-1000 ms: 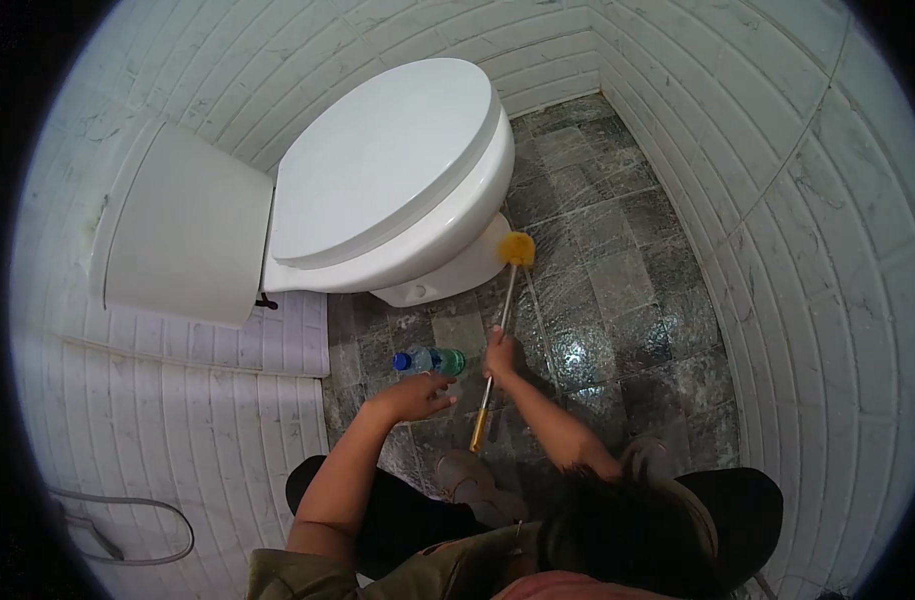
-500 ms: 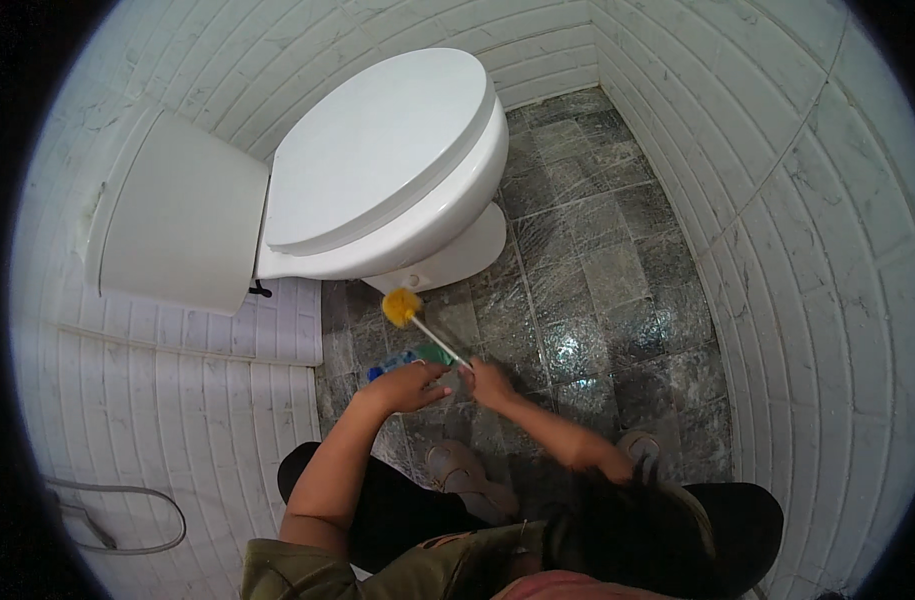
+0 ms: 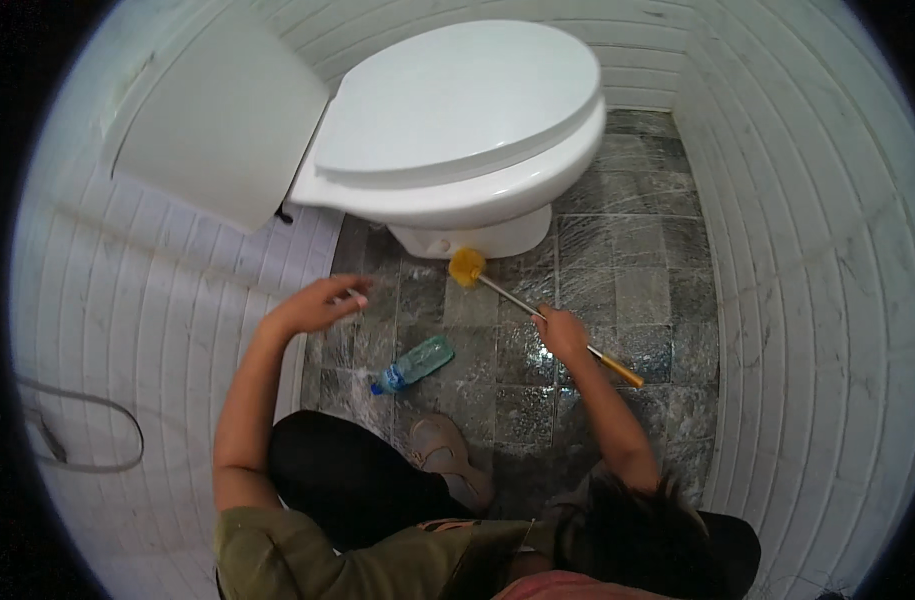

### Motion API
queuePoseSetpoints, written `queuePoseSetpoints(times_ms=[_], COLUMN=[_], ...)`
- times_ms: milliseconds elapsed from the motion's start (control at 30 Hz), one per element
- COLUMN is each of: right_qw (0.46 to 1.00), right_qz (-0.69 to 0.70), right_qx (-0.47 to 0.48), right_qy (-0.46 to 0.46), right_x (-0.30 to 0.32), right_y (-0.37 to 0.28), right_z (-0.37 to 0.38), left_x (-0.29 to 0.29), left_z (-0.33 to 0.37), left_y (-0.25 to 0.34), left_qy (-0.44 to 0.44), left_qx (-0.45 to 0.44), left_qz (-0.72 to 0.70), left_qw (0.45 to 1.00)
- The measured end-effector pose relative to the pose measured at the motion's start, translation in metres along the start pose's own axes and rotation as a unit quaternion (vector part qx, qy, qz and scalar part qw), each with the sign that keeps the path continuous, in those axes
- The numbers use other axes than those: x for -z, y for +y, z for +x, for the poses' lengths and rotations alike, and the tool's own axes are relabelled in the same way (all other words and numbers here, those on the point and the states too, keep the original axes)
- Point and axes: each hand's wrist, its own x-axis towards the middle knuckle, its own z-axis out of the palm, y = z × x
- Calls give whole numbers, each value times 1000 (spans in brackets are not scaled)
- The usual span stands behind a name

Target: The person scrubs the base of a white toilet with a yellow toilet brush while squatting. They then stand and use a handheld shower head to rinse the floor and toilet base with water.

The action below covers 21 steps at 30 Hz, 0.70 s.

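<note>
A toilet brush with a round yellow head (image 3: 466, 267) and a thin metal rod is gripped partway along its length by my right hand (image 3: 562, 333). Its gold-coloured handle end (image 3: 620, 371) sticks out past the hand to the lower right. The bristles are close against the base of the white toilet (image 3: 447, 185). Off to the left, my left hand (image 3: 323, 304) hangs in the air with its fingers loosely spread and nothing in it. Between and below the hands, a clear green-tinted plastic bottle (image 3: 417, 363) with a blue cap lies on its side on the floor.
Wet dark grey tiles (image 3: 627, 280) cover the floor. White tiled walls (image 3: 807, 300) close in on the left, right and back. The toilet tank (image 3: 222, 120) stands at the upper left, and a grey shower hose (image 3: 87, 400) hangs on the left wall. My shoe (image 3: 443, 450) is below the bottle.
My left hand has moved left, away from the brush, uncovering the bottle. The right hand and brush have shifted right in view, and the head view has turned.
</note>
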Motion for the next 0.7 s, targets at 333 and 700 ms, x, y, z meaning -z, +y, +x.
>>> queuePoseSetpoints(times_ms=[333,700], right_qw=[997,992], right_qz=[-25,97], right_qx=[4,78], right_qy=[66,25], right_x=[-4,-38], right_y=[-2,-83], right_z=[0,-10], left_x=[-250,-324], left_z=[-51,-56], left_y=[-230,-249], left_qy=[120,-32], left_qx=[244,92], left_qz=[-194,-151], left_qw=[943,984])
